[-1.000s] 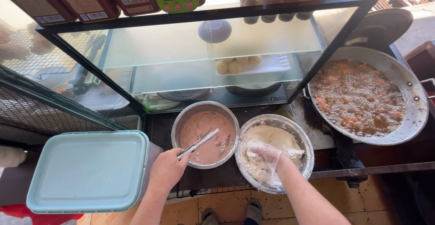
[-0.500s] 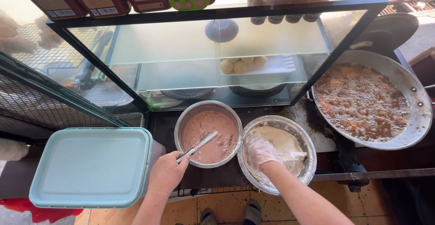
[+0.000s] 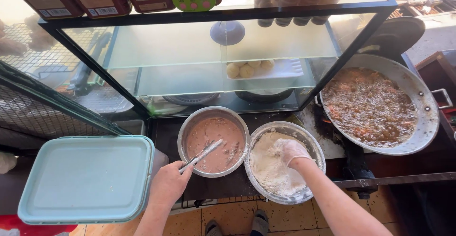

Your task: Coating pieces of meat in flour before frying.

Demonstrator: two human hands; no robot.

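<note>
Low centre, the left hand (image 3: 167,186) clenches shiny metal tongs (image 3: 202,154) over thick brown batter (image 3: 213,143); the right hand (image 3: 290,151) (thinly gloved, floury) presses loosely cupped into powdery white flour (image 3: 270,169), its grip unclear.

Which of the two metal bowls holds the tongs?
The left bowl, filled with brown batter; the left hand holds tongs in it.

Two bowls (image 3: 213,141) on dark counter (image 3: 166,138)
</note>
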